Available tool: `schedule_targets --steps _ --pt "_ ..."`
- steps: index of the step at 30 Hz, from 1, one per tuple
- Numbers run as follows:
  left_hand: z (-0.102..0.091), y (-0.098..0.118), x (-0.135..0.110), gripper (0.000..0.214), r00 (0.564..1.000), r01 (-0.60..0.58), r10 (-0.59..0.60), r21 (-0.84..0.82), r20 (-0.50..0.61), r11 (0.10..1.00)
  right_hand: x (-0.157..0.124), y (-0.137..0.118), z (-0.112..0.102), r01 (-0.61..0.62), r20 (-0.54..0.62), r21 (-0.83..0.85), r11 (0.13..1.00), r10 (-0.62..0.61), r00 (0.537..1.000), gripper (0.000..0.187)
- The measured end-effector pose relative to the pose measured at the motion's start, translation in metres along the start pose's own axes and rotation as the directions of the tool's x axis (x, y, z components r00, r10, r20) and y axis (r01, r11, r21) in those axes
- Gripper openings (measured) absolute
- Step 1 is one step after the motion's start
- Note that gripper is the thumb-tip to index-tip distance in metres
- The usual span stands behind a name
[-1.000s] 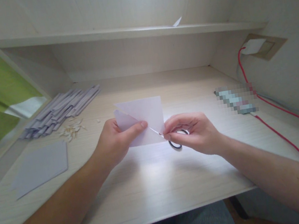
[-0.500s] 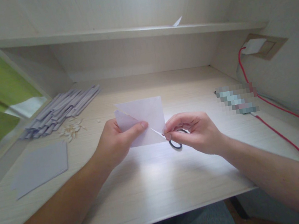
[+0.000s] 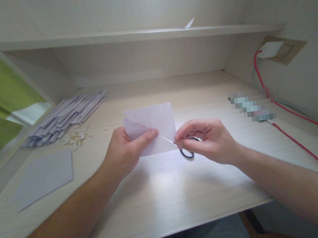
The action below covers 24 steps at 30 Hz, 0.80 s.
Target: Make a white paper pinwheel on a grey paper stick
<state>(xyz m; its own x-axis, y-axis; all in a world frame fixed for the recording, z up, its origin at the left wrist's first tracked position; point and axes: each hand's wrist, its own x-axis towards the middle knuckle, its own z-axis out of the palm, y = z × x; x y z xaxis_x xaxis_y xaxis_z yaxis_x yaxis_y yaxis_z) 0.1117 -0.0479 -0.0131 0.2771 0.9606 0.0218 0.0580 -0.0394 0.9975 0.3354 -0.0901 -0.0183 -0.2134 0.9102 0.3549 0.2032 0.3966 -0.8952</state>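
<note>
My left hand point(image 3: 126, 148) grips a folded sheet of white paper point(image 3: 158, 117), thumb on top and the other fingers hidden beneath. A diagonal edge crosses the sheet from its upper left toward the lower right. My right hand point(image 3: 206, 139) is closed in a pinch at the paper's lower right corner. Below its fingers shows the black handle loop of a pair of scissors point(image 3: 187, 155). A thin, bright sliver runs from the fingertips along the diagonal; whether it is the blade or a strip of paper is unclear.
Folded paper strips point(image 3: 65, 117) are stacked at the back left, beside a small heap of pale scraps point(image 3: 77, 138). Flat paper sheets point(image 3: 46, 177) lie nearer. A blurred-out device point(image 3: 250, 106) with a red cable point(image 3: 303, 154) is at the right. A shelf point(image 3: 139, 35) spans the back.
Almost nothing differs. Both hands and the paper keep the same pose, apart from a very slight shift in the view.
</note>
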Motion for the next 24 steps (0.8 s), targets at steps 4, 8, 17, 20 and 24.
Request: schedule_targets --steps 4,8,17,20,24 --pt "0.0011 0.0009 -0.0004 0.019 1.0 0.012 -0.012 0.012 -0.004 1.0 0.0003 0.0 0.0007 0.002 -0.004 0.014 1.0 -0.002 1.0 0.006" --pt "0.0019 0.0008 -0.0009 0.017 1.0 0.017 -0.017 0.012 -0.02 1.0 -0.0001 0.0005 0.0006 0.0 -0.002 0.031 1.0 0.0 1.0 0.006" --pt "0.0061 0.0046 -0.0029 0.017 0.998 0.01 -0.009 0.013 -0.066 1.0 0.0014 0.0033 0.0021 -0.037 -0.022 0.115 0.993 0.04 0.999 0.011" --pt "0.0065 0.0024 -0.0022 0.019 0.998 0.002 0.0 0.03 -0.062 1.0 0.0027 0.0041 0.0017 -0.044 -0.022 0.147 0.988 0.047 0.999 0.015" --pt "0.0061 -0.0015 -0.0005 0.021 0.998 0.006 -0.001 0.079 -0.058 0.997 0.0043 0.006 0.0008 -0.072 -0.019 0.149 0.986 0.076 0.997 0.021"
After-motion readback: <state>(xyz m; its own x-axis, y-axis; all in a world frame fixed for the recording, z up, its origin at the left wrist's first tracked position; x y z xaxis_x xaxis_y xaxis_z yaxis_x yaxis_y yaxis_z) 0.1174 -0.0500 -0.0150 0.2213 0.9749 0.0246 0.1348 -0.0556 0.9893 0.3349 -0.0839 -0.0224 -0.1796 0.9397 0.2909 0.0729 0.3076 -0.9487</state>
